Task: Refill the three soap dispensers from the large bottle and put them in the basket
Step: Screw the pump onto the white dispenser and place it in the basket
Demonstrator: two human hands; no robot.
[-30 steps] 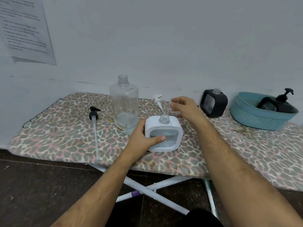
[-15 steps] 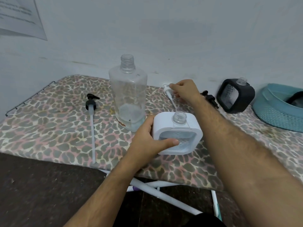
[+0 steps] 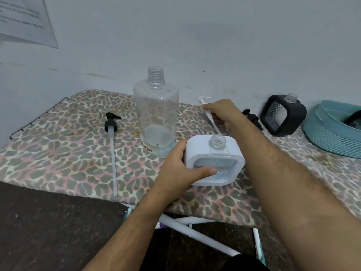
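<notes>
Left hand (image 3: pixel 176 169) reaches in from below and grips the white dispenser (image 3: pixel 214 161) near the board's (image 3: pixel 58 153) front edge. Right hand (image 3: pixel 222 111) stretches toward the back edge, fingers curled round the white pump (image 3: pixel 205 102).

White dispenser (image 3: pixel 214 159), black dispenser (image 3: pixel 283 115), teal basket (image 3: pixel 330 133), leopard-print cover (image 3: pixel 64 153).

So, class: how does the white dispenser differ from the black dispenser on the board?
The white dispenser stands near the front edge, gripped by the left hand; the black dispenser stands untouched at the back, beside the basket. White casing against black. Both are square, windowed and uncapped, necks open.
</notes>
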